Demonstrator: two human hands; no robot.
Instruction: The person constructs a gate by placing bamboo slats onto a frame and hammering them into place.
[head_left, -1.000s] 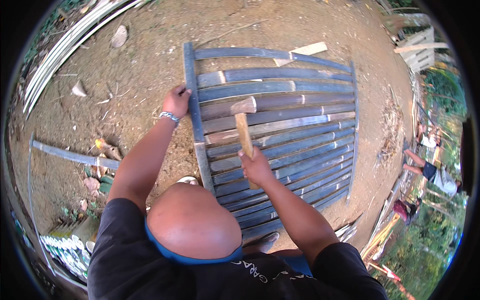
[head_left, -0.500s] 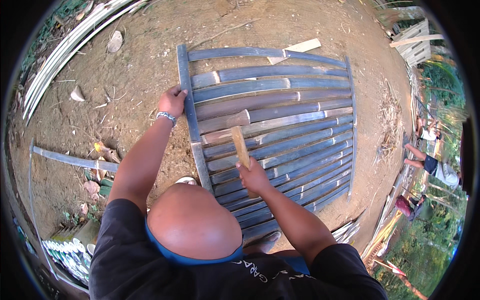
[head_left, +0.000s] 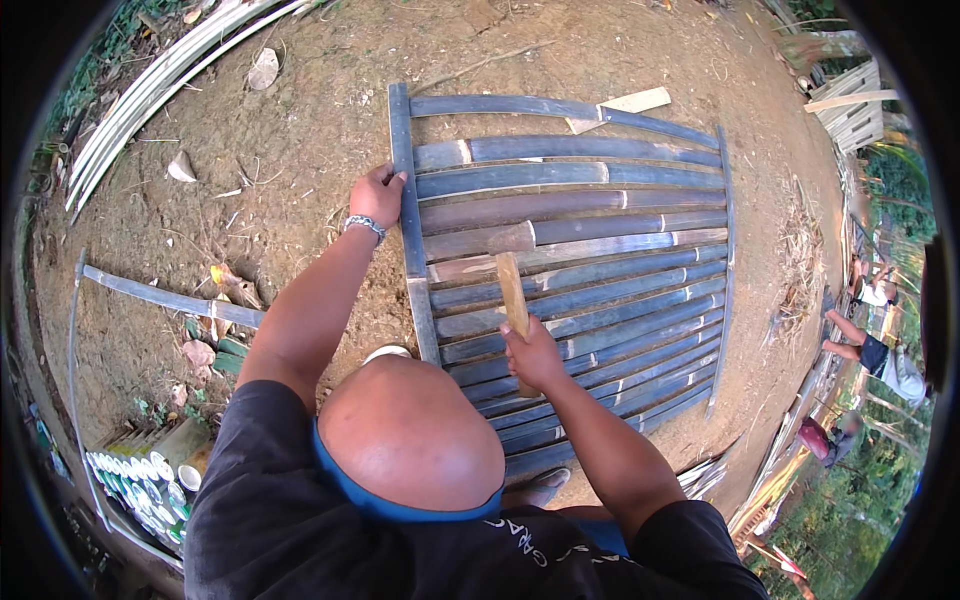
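Observation:
A slatted bamboo panel [head_left: 575, 232] of dark, bluish-grey strips lies on the ground in front of me. Along its left side runs an upright bamboo rail [head_left: 403, 150], which my left hand [head_left: 377, 197] grips near the upper part, fingers curled at its outer edge. My right hand [head_left: 533, 355] is closed round a short wooden stick [head_left: 512, 287], held over the middle slats with its top end pointing away from me. Whether the stick touches the slats I cannot tell. The panel's near left corner is hidden behind my body.
A pale board [head_left: 636, 101] lies partly under the far slat. Long light strips [head_left: 150, 105] curve at the upper left. A loose bamboo strip [head_left: 170, 300] lies left of my arm. White-rimmed containers [head_left: 150, 485] stand lower left. People [head_left: 880, 360] are at the far right.
The whole scene sits slightly farther right in view. Both hands and the wooden stick keep nearly the same places against the panel.

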